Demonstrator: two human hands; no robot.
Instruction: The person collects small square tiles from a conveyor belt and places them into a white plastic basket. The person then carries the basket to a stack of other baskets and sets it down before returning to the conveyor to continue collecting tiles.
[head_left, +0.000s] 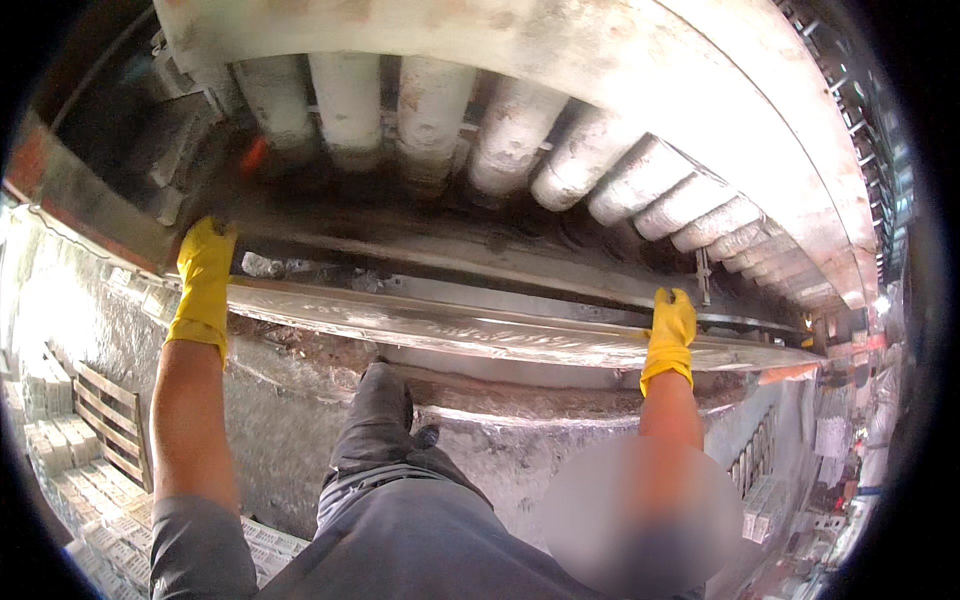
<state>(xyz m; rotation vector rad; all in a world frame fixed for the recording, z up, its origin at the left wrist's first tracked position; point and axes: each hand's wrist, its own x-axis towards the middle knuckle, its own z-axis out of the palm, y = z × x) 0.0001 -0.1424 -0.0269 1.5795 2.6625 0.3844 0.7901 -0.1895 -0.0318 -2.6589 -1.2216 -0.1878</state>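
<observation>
Both my hands wear yellow gloves and reach forward over a long, narrow pale bar that runs across in front of me. My left hand is closed, its fingers curled at the bar's left end, beside a dark metal beam. Toward the bar's right part, my right hand is also closed, fingers bent over its far edge. The gloves hide exactly what the fingertips grip. Between bar and beam lies a narrow gap with greyish matter in it.
Behind the beam stands a row of thick, pale rollers under a broad, light-coloured panel. A wooden pallet and stacked pale blocks are at the left. My leg is close to a rough ledge below the bar.
</observation>
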